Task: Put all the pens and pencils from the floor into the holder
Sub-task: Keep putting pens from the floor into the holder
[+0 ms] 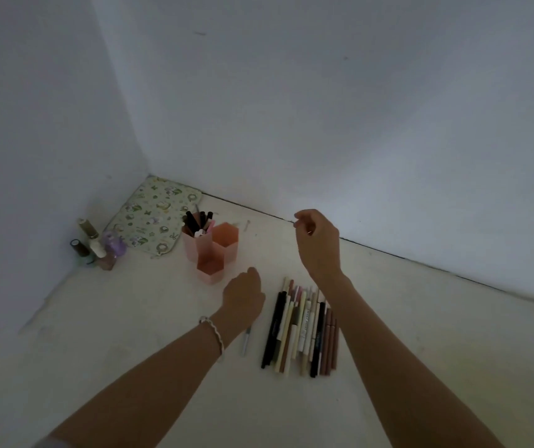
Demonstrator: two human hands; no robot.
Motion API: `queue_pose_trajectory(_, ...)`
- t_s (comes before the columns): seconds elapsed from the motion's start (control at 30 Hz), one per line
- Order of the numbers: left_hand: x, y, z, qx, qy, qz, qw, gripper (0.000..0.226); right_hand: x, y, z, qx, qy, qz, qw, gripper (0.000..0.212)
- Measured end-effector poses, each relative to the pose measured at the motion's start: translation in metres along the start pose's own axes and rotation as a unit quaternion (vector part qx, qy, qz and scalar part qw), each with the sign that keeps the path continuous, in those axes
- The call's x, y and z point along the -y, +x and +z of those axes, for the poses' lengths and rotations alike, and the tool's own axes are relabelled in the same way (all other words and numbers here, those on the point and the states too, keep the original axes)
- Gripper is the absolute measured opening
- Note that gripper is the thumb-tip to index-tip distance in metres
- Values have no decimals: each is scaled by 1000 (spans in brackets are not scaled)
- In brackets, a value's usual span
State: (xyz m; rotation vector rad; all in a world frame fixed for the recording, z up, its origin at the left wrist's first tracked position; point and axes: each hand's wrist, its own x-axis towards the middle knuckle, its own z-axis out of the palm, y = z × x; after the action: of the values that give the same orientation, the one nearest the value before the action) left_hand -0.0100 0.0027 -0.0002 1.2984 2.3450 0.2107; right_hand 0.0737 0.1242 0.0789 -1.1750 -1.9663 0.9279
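- Left hand [243, 294] reaches forward and low, back of the hand up, fingers curled under and hidden; a beaded bracelet [214, 334] circles the wrist.
- Right hand [317, 244] is raised higher, wrist bent, fingers loosely curled, thumb and forefinger close together; whether they pinch anything is unclear.
- Both forearms are bare.

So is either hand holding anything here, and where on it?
Left hand covers a pen's top end; grip unclear. Right hand looks empty.
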Motion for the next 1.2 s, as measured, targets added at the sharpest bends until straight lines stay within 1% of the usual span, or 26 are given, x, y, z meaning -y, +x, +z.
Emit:
queue_pose_trajectory(0.03, 3, 0, 4, 7, 11, -2, 1000, 50, -4, -3, -2, 4, -5, 6, 1000, 19)
queue_pose_trajectory(0.1, 4, -2, 8, 17, 28, -1, 999, 54, -14, -8, -6, 15, -21, 21, 999, 19)
queue_pose_trajectory(0.13, 1, -2, 7, 19, 16, -1, 1000, 54, -21, -11, -7, 23, -32, 30, 999, 19)
queue_pose_trajectory(0.2, -3, -1, -5, 4, -58, -2, 998, 50, -31, -14, -7, 52, -63, 51, 995, 21)
queue_pose_trajectory(0.27, -11, 2, -26, -40, -159, 8, 986, 45, -41, -13, -2, 92, -112, 84, 986, 18)
queue_pose_trajectory(0.3, -14, 4, -39, -66, -193, 21, 979, 48, -45, -12, 2, 112, -137, 103, 979, 16)
queue_pose_trajectory(0.37, -18, 7, -65, -122, -238, 55, 962, 58, -55, -11, 12, 158, -186, 143, 959, 14)
queue_pose_trajectory(0.43, -21, 8, -86, -185, -247, 87, 947, 61, -63, -12, 22, 197, -229, 167, 939, 18)
queue_pose_trajectory(0.47, -21, 7, -93, -215, -242, 96, 941, 60, -66, -13, 27, 211, -254, 167, 929, 23)
queue_pose_trajectory(0.53, -20, 7, -101, -249, -252, 106, 929, 57, -72, -17, 35, 218, -327, 140, 909, 29)
queue_pose_trajectory(0.57, -19, 7, -102, -259, -259, 109, 924, 56, -75, -20, 39, 213, -357, 122, 901, 28)
queue_pose_trajectory(0.63, -17, 8, -102, -261, -279, 122, 916, 53, -80, -27, 46, 199, -375, 99, 900, 22)
queue_pose_trajectory(0.7, -13, 10, -103, -254, -310, 133, 907, 53, -80, -28, 53, 202, -351, 112, 907, 20)
queue_pose_trajectory(0.77, -8, 12, -108, -275, -325, 131, 895, 53, -71, -19, 54, 202, -262, 163, 930, 22)
queue_pose_trajectory(0.83, 1, 16, -121, -324, -343, 118, 874, 53, -54, -2, 48, 158, -144, 203, 956, 22)
queue_pose_trajectory(0.87, 8, 17, -130, -353, -356, 109, 858, 52, -43, 8, 42, 124, -101, 198, 967, 19)
queue_pose_trajectory(0.93, 25, 19, -146, -410, -380, 95, 824, 52, -17, 26, 28, 49, -38, 152, 986, 10)
queue_pose_trajectory(1.0, 44, 19, -157, -452, -383, 72, 802, 51, 10, 37, 15, -19, 28, 92, 995, 6)
queue_pose_trajectory(1.07, 58, 18, -158, -465, -369, 52, 803, 50, 33, 43, 5, -62, 88, 41, 993, 6)
queue_pose_trajectory(1.13, 67, 17, -152, -460, -345, 43, 817, 48, 50, 43, 1, -83, 130, 9, 988, 6)
queue_pose_trajectory(1.2, 72, 16, -145, -456, -325, 48, 827, 49, 62, 41, 1, -98, 149, -14, 984, 5)
